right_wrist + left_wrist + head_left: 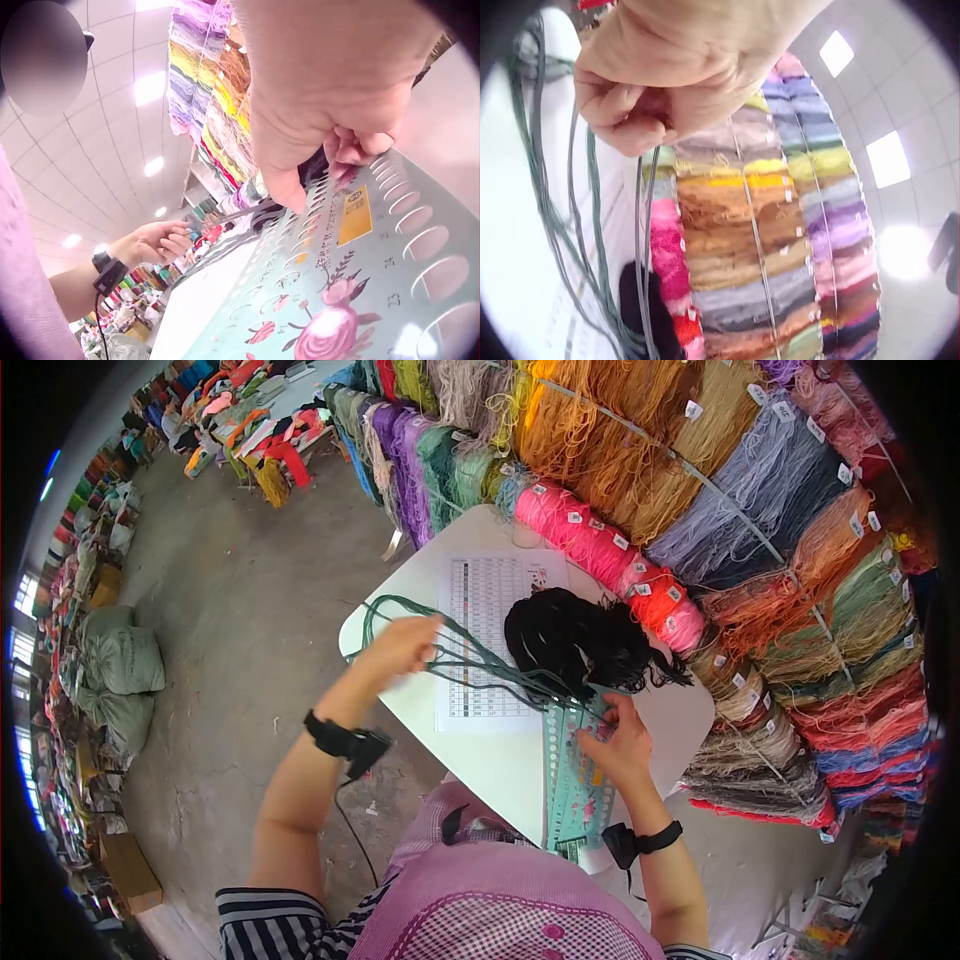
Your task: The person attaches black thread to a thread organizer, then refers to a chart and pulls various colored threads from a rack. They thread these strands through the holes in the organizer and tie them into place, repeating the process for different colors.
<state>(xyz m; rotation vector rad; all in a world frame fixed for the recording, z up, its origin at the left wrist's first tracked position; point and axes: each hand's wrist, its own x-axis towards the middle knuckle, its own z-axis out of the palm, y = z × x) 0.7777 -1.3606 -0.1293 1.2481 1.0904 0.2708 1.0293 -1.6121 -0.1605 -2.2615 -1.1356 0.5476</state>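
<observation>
While the left hand (403,645) pinches strands (638,210), the right hand (624,745) slants downward.

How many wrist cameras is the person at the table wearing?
2. One black camera is strapped behind the left hand, the other camera behind the right hand at the green perforated card. Neither is hidden.

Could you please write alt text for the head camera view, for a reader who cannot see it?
A person's left hand draws out dark green threads above a white table, while the right hand rests at a teal holed card beside black yarn.
</observation>
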